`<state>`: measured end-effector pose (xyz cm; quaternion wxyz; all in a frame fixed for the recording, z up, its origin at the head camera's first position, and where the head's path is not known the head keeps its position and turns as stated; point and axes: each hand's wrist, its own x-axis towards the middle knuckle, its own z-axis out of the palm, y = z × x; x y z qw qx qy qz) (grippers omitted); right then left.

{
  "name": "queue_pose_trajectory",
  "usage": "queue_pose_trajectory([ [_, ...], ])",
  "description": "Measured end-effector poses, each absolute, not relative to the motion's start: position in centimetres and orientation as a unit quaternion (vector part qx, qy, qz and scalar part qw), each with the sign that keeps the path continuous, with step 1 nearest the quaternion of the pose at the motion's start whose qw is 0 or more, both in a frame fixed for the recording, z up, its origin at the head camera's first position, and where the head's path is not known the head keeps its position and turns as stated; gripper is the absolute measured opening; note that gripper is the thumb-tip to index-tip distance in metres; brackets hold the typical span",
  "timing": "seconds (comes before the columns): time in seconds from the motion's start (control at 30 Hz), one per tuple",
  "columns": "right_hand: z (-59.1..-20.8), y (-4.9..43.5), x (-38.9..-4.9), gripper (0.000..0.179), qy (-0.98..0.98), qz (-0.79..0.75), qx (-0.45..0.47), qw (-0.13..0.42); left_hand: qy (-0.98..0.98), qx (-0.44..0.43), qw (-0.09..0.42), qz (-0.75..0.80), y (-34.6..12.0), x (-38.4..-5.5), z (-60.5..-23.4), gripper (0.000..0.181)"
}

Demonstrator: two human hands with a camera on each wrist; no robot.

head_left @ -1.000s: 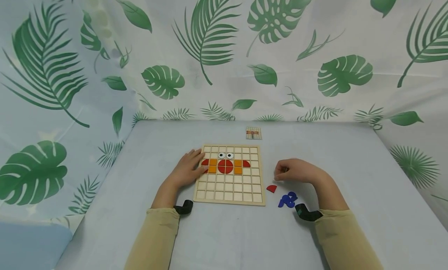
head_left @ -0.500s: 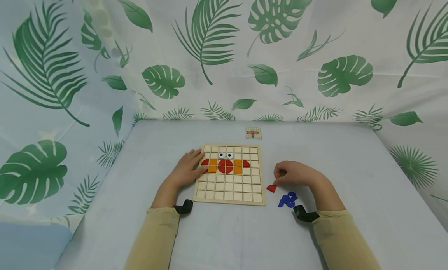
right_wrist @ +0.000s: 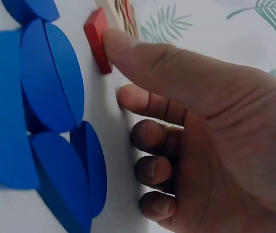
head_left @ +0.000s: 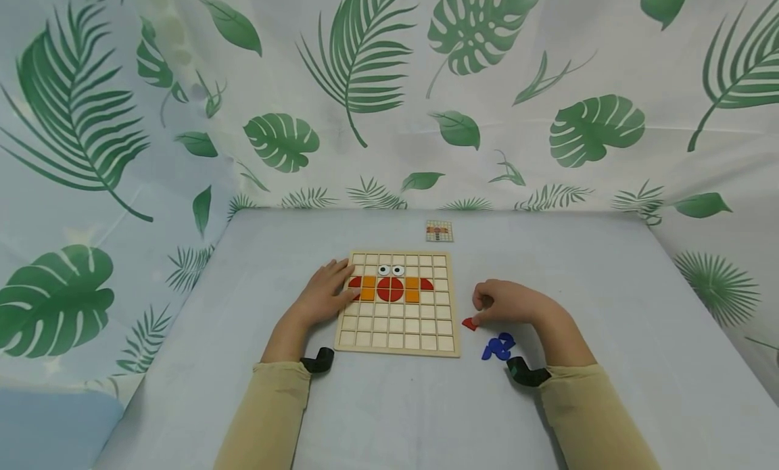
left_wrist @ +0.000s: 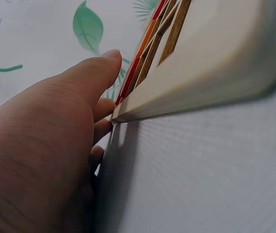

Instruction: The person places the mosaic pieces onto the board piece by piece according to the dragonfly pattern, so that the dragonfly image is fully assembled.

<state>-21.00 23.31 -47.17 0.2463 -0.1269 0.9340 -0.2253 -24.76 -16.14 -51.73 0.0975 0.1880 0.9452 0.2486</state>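
Note:
In the head view, my left hand [head_left: 322, 294] rests on the left edge of a wooden grid board [head_left: 395, 345], fingers extended, thumb over its red pieces. Red quarter-circles form a disc [head_left: 390, 289] mid-board, flanked by orange squares [head_left: 412, 289], with two eye pieces [head_left: 391, 270] above. To the right of the board, my right hand [head_left: 508, 301] touches a loose red quarter-circle piece [head_left: 468, 324] with the thumb. The right wrist view shows the thumb against that red piece [right_wrist: 98, 41], while the loosely bent index finger stays apart from it. Beside it lie blue rounded pieces [head_left: 499, 347].
A small pattern card [head_left: 439, 231] lies behind the board. The pale tabletop [head_left: 377, 409] meets leaf-printed curtains [head_left: 389, 152] at the back and sides. Black wrist cameras [head_left: 527, 372] sit at both cuffs.
My right hand has come down and slightly left to the red quarter-circle piece, which has shifted a little away from me. The left hand stays on the board.

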Motion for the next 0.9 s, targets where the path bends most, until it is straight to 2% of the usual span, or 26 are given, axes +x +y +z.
queue_pose_trajectory([
  [0.33, -47.3, 24.4, -21.2, 0.010, 0.932, -0.262, -0.116, 0.220, 0.945, 0.192, 0.095, 0.248, -16.1, -24.7, -51.8, 0.066],
  [0.6, -47.8, 24.5, -21.3, 0.029, 0.928, -0.258, -0.172, 0.205, 0.944, 0.194, 0.094, 0.251, -16.2, -24.7, -51.8, 0.066],
  [0.9, -47.8, 24.3, -21.3, 0.021, 0.928, -0.248, -0.198, 0.195, 0.942, 0.190, 0.105, 0.254, -16.2, -24.7, -51.6, 0.066],
])
